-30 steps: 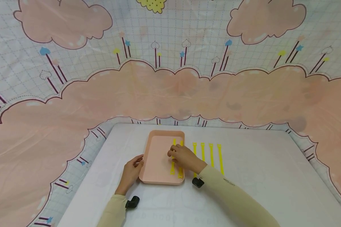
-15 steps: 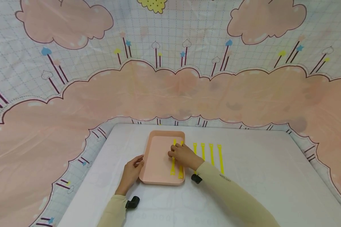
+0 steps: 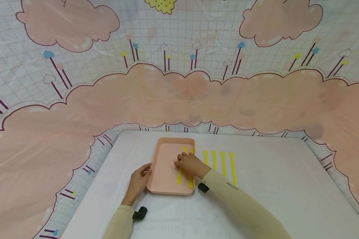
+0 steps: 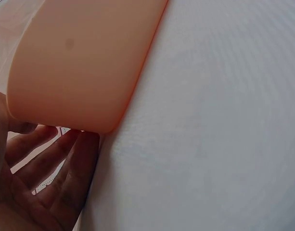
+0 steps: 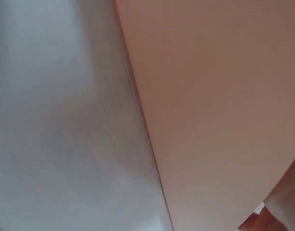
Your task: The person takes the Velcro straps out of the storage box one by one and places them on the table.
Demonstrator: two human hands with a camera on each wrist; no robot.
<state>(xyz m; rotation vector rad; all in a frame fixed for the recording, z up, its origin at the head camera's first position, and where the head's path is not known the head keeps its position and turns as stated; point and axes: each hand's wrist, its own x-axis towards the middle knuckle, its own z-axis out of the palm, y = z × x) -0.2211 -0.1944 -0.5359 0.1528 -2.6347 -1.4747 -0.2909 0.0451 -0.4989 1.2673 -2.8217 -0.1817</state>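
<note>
My left hand [image 3: 139, 181] grips the left edge of a pink tray [image 3: 153, 181]; in the left wrist view its fingers [image 4: 75, 166] meet the tray's outer wall. Inside the tray, toward its right side, lie two thin yellow strips with flared ends. My right hand [image 3: 192, 165] reaches over the tray's right rim, fingers curled down onto the left yellow strip [image 3: 179, 177], pinching it near its middle. That hand's fingertips hide the strip's middle. Beneath the palm, the right yellow strip [image 3: 190, 182] lies along the right wall, partly covered.
Several more yellow strips [image 3: 223, 164] lie side by side on the white table [image 3: 272, 172], right of the tray; my right forearm [image 3: 242, 199] hides some lower ends. Behind the table hangs a cloud-patterned cloth [image 3: 179, 96].
My right hand has shifted slightly left, and the near end of the left yellow strip has swung left, so it now lies aslant. My left hand and the tray have stayed put.
</note>
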